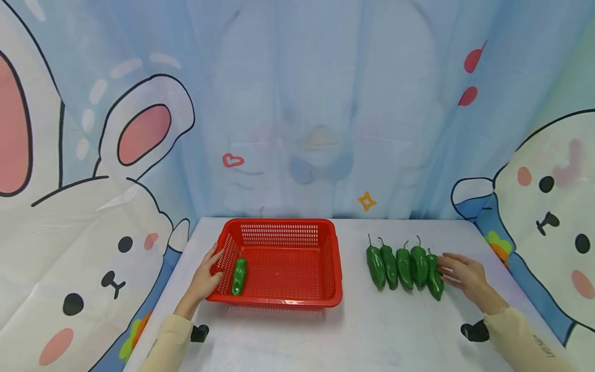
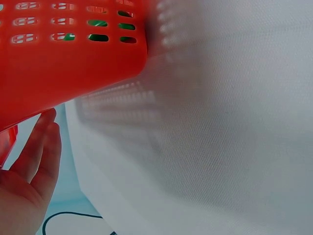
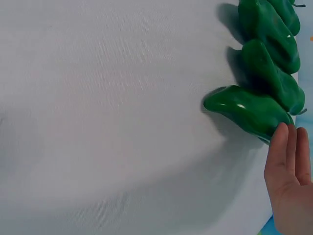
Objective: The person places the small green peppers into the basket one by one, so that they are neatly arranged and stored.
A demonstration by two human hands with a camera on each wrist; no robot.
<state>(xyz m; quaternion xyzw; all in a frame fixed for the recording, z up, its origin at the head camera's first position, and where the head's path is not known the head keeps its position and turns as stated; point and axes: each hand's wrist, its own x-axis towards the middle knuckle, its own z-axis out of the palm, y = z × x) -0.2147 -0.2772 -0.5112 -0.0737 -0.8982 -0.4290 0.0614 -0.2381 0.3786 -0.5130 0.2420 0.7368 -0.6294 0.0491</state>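
Observation:
A red plastic basket (image 1: 279,298) stands on the left half of the white table, with one green chili pepper (image 1: 239,276) lying inside near its left wall. My left hand (image 1: 206,276) rests against the basket's left rim, its fingers extended; in the left wrist view the fingers (image 2: 49,152) lie straight along the outside of the rim. To the right, several green peppers (image 1: 404,268) lie side by side in a row, stems pointing away. At the row's right end, my right hand (image 1: 466,274) touches the last pepper (image 3: 249,110) with nearly straight fingers.
The white table (image 1: 372,336) backs onto a light blue curtain (image 1: 316,103) printed with cartoon animals. Between the basket and the row of peppers is a stretch of tabletop. Dark printed shapes show beside both forearms.

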